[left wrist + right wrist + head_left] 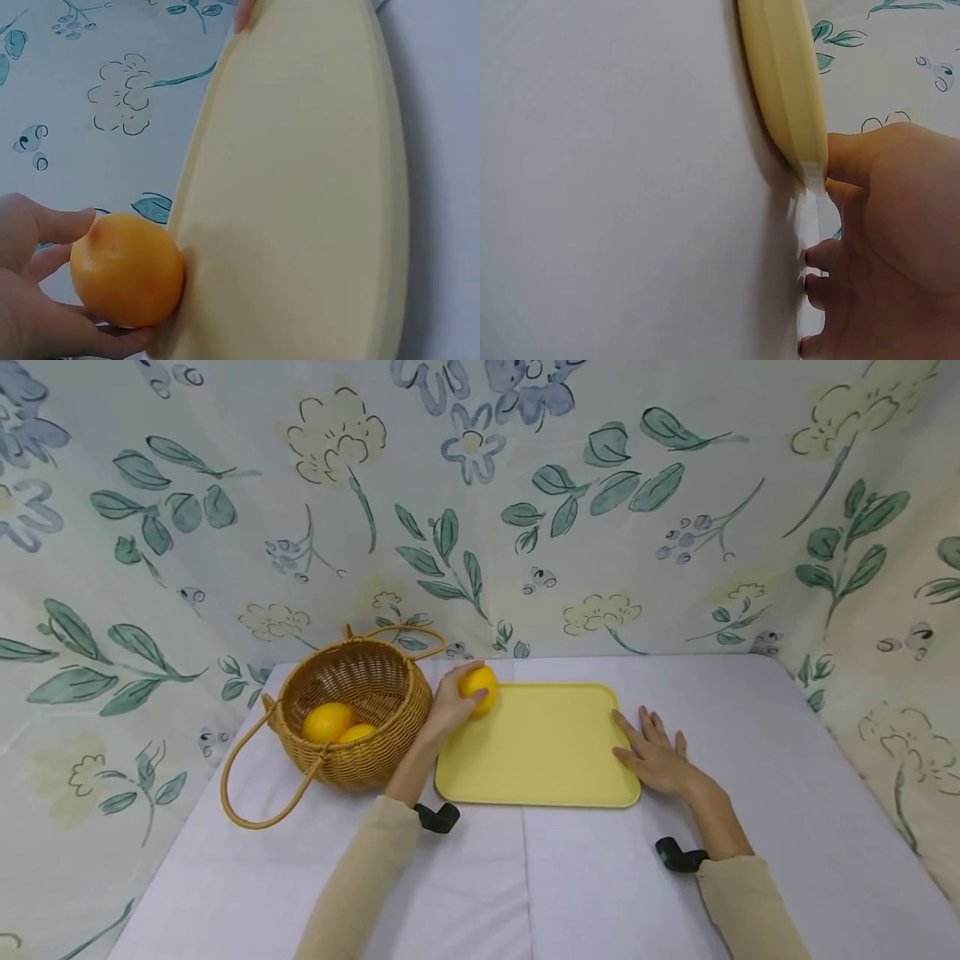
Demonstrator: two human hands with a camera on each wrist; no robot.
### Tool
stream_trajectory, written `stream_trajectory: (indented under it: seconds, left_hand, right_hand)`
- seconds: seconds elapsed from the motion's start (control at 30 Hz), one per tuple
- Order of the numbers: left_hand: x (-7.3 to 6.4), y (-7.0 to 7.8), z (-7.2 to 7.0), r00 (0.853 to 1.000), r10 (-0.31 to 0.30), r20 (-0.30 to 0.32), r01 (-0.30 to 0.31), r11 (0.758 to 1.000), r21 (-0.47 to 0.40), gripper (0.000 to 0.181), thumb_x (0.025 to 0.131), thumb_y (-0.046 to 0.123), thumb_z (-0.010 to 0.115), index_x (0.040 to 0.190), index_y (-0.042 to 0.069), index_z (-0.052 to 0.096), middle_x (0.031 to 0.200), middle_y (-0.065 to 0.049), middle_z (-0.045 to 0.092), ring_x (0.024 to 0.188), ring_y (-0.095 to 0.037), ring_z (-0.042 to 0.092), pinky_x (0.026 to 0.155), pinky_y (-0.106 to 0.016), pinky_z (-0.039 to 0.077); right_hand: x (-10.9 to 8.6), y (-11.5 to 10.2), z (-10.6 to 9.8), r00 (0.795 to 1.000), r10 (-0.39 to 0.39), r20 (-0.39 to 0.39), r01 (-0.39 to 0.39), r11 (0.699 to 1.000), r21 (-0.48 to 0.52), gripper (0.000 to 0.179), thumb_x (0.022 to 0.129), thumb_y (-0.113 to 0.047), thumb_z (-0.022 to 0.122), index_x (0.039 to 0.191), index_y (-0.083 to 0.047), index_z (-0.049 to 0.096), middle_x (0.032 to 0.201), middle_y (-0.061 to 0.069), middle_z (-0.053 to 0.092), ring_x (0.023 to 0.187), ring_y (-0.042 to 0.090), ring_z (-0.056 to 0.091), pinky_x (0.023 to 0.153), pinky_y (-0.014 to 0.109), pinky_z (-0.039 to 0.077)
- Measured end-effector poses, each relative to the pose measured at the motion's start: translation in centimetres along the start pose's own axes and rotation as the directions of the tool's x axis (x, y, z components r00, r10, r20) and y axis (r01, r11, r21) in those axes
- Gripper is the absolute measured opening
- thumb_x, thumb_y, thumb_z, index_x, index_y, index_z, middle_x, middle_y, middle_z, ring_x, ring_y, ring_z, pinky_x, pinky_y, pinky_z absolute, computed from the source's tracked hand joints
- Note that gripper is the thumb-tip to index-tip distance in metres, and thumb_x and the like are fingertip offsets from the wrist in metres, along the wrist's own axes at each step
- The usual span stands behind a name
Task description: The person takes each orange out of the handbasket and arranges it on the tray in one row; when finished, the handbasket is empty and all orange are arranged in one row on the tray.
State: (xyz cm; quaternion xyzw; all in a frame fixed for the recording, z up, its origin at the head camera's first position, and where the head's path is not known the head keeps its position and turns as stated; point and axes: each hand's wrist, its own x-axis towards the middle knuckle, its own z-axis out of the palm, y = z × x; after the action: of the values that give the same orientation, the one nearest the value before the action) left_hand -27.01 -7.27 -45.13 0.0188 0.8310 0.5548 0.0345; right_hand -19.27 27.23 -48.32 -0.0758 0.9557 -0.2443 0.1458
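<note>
In the head view my left hand (pixel 450 700) grips a yellow-orange citrus fruit (pixel 484 690) at the far left corner of a yellow tray (pixel 547 743). The left wrist view shows thumb and fingers around this fruit (pixel 127 271), which has a small bump on its side. The fruit appears against or just above the tray's rim; exact contact cannot be told. My right hand (pixel 660 756) lies spread at the tray's right edge. Its thumb touches the tray rim (pixel 787 90) in the right wrist view, with the other fingertips on the cloth.
Left of the tray stands a round wicker basket (pixel 375 760) with two similar fruits (pixel 327 723) visible inside. Its handles splay outward, one toward the front left. A white cloth (pixel 480 877) covers the table; a floral curtain (pixel 465 527) hangs behind.
</note>
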Motion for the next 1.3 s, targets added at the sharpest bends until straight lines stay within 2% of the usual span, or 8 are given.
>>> stream_trajectory:
  seconds: [0.17,0.37,0.57,0.67,0.83,1.03,1.3]
  left_hand:
    - [-0.1,-0.8,0.6,0.993,0.067,-0.098,-0.065,0.998,0.015,0.052,0.097,0.004,0.069,0.147,0.012,0.059,0.155,-0.015,0.051,0.146,-0.034,0.045,0.125,-0.049,0.034]
    - [-0.4,-1.2,1.1,0.982,0.085,-0.169,-0.089,0.996,-0.015,0.05,0.098,0.002,0.066,0.147,0.009,0.057,0.154,-0.017,0.05,0.146,-0.034,0.044,0.126,-0.049,0.032]
    - [-0.5,-1.5,1.4,0.977,0.063,-0.205,-0.06,0.998,0.021,0.049,0.101,0.007,0.063,0.15,0.013,0.055,0.153,-0.018,0.048,0.141,-0.036,0.047,0.123,-0.052,0.035]
    - [-0.6,-1.5,1.5,0.973,0.046,-0.227,-0.039,0.999,0.035,0.049,0.102,0.01,0.062,0.15,0.015,0.054,0.156,-0.019,0.044,0.144,-0.039,0.044,0.124,-0.054,0.034]
    - [-0.9,-1.3,1.5,0.968,0.034,-0.25,-0.03,0.999,0.021,0.049,0.102,0.01,0.061,0.151,0.015,0.054,0.162,-0.022,0.036,0.15,-0.041,0.036,0.127,-0.054,0.027]
    - [-0.8,-1.5,1.6,0.97,0.026,-0.241,-0.023,1.0,0.014,0.05,0.104,0.013,0.059,0.153,0.016,0.051,0.165,-0.02,0.032,0.152,-0.041,0.032,0.128,-0.054,0.025]
    - [-0.5,-2.0,1.8,0.973,0.046,-0.225,-0.046,0.999,0.007,0.051,0.103,0.02,0.063,0.152,0.017,0.051,0.166,-0.02,0.031,0.152,-0.042,0.031,0.126,-0.058,0.028]
  right_hand:
    - [-0.1,0.2,0.1,1.0,0.0,-0.005,0.0,1.0,0.005,0.07,0.109,-0.041,0.045,0.166,-0.014,0.015,0.167,0.037,-0.011,0.153,0.058,-0.013,0.114,0.079,-0.018]
    - [-0.1,-0.1,0.2,1.0,0.013,-0.004,-0.013,1.0,0.0,0.07,0.109,-0.041,0.045,0.166,-0.014,0.015,0.167,0.036,-0.011,0.154,0.058,-0.013,0.115,0.078,-0.019]
    - [0.0,0.0,0.3,1.0,0.019,-0.004,-0.019,1.0,-0.002,0.071,0.109,-0.042,0.045,0.166,-0.014,0.015,0.167,0.036,-0.011,0.154,0.057,-0.014,0.115,0.077,-0.019]
    - [0.0,-0.1,0.3,1.0,0.013,-0.007,-0.013,1.0,0.003,0.071,0.109,-0.042,0.045,0.166,-0.014,0.015,0.167,0.036,-0.011,0.154,0.057,-0.014,0.115,0.078,-0.019]
    - [0.1,-0.1,0.2,1.0,0.006,-0.005,-0.006,1.0,0.001,0.071,0.109,-0.043,0.044,0.166,-0.014,0.015,0.167,0.036,-0.011,0.154,0.057,-0.013,0.115,0.078,-0.019]
    - [0.2,0.0,0.1,1.0,-0.006,-0.005,0.006,1.0,-0.009,0.07,0.109,-0.042,0.044,0.166,-0.015,0.014,0.167,0.036,-0.011,0.154,0.058,-0.012,0.115,0.079,-0.017]
    - [0.0,0.1,0.0,1.0,-0.018,-0.013,0.018,1.0,-0.003,0.069,0.109,-0.041,0.044,0.166,-0.013,0.015,0.167,0.037,-0.01,0.153,0.059,-0.012,0.114,0.08,-0.017]
